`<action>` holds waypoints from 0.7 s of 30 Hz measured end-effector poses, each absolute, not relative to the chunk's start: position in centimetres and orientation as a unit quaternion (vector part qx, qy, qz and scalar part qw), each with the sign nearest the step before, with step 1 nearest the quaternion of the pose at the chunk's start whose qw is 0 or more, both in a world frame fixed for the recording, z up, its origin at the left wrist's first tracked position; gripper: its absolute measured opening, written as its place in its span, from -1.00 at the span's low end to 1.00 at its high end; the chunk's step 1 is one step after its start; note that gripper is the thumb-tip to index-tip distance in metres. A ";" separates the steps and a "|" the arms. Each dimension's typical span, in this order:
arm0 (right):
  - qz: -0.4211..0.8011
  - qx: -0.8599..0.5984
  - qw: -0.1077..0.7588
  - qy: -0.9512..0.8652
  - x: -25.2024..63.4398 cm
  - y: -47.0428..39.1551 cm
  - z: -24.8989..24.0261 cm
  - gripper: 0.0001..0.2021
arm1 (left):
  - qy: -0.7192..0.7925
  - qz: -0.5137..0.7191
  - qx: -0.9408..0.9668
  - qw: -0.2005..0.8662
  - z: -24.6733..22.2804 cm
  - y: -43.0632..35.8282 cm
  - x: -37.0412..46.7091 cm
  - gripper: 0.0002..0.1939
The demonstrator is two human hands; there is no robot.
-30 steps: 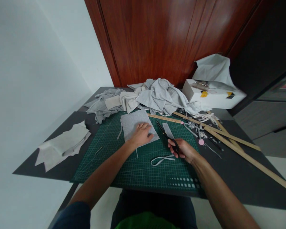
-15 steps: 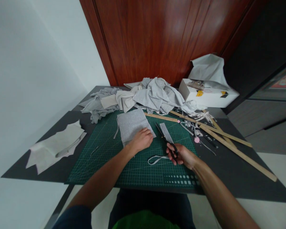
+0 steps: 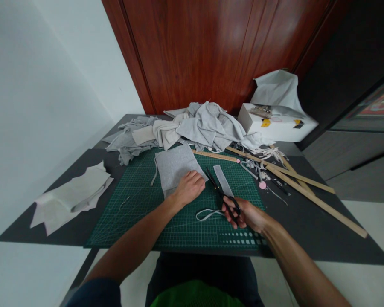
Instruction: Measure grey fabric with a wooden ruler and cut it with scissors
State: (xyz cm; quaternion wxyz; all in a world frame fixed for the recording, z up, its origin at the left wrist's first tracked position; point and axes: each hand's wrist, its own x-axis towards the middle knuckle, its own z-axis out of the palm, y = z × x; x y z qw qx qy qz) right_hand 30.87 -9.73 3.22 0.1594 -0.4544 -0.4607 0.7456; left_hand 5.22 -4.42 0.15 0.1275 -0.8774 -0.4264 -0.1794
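Note:
A square piece of grey fabric (image 3: 174, 164) lies flat on the green cutting mat (image 3: 141, 221). My left hand (image 3: 191, 186) rests at its right lower side with the fingers curled against the cloth; the fingertips are partly hidden. Black scissors (image 3: 222, 194) are in my right hand (image 3: 238, 212), blades pointing up and left toward the fabric's right corner, apart from it. Just right of the blades is a narrow grey fabric strip (image 3: 223, 180). A looped light cord (image 3: 205, 214) lies on the mat left of my right hand.
Heaped grey cloth (image 3: 208, 123) lines the back of the table, beside a white box (image 3: 275, 125). Wooden rulers (image 3: 320, 207), cords and small tools lie on the right. Pale fabric (image 3: 72, 196) is at the left, and a thin ruler (image 3: 216, 156) crosses the mat's far edge.
The scissors and my right hand have shifted slightly toward me. My left hand stays on the grey fabric. The whole view has slid a little.

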 end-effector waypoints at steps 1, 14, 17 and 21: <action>0.748 -0.454 0.156 -0.459 30.9 -9.9 3.2 -0.34 | -0.425 -0.182 -0.878 0.124 0.2 -4.5 5.2 -0.68; 0.753 -0.442 0.131 -0.470 30.8 -10.4 3.2 -0.33 | -0.428 -0.170 -0.880 0.111 -0.1 -4.5 5.6 -0.69; 0.753 -0.445 0.128 -0.467 31.1 -10.9 3.3 -0.33 | -0.422 -0.175 -0.881 0.122 0.0 -4.6 5.6 -0.69; 0.753 -0.454 0.116 -0.462 31.7 -11.7 3.6 -0.30 | -0.419 -0.181 -0.883 0.111 0.1 -4.6 5.6 -0.70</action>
